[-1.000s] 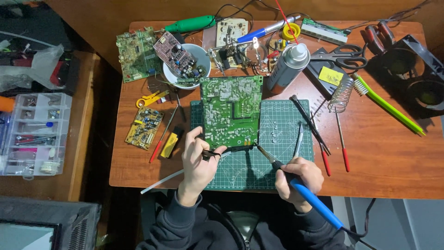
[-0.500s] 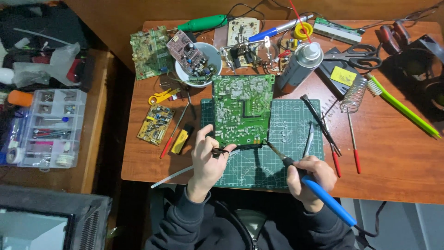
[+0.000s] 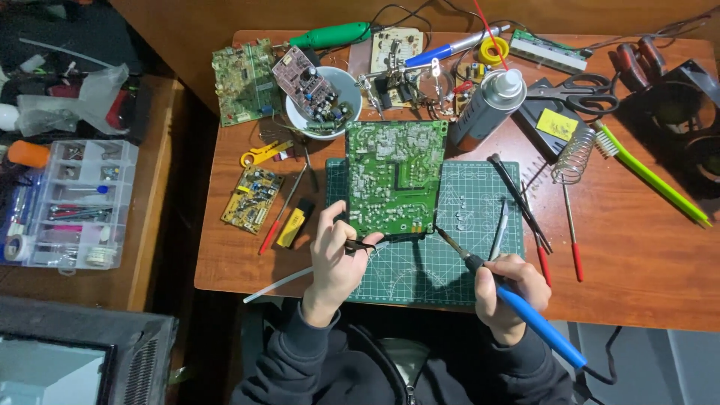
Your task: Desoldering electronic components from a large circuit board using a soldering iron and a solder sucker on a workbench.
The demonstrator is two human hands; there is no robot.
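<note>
Circuit board: we see the large green circuit board (image 3: 395,178) lying solder side up on the green cutting mat (image 3: 465,259), at the middle of the wooden surface (image 3: 637,262), its near edge just ahead of both hands.
Left hand: our left hand (image 3: 335,259) sits at the board's near left corner; its grip is pinched on black tweezers (image 3: 363,245), whose tips lie at the board's near edge.
Right hand: our right hand (image 3: 508,291) is wrapped around the blue soldering iron (image 3: 525,311); the grip is pressed tight on the handle and the dark tip points up-left to the board's near right corner.
White tube: a thin white tube (image 3: 279,285) runs from under the left hand toward the surface's near edge.
On the mat, right: a grey tool (image 3: 499,231) and a black probe (image 3: 519,201) lie beside the board.
Red-handled tools: two thin ones (image 3: 574,247) lie right of the mat.
Spray can: a silver can with a white cap (image 3: 487,109) lies tilted, touching the board's far right corner.
Yellow label: a square yellow tag (image 3: 556,124) sits on a black box right of the can.
Bowl: a white bowl (image 3: 321,101) of small boards stands beyond the board's far left corner.
Small boards: a yellow board (image 3: 252,199) and a green one (image 3: 241,82) lie left.
Parts box: a clear compartment box (image 3: 67,202) sits on the side table at far left.
</note>
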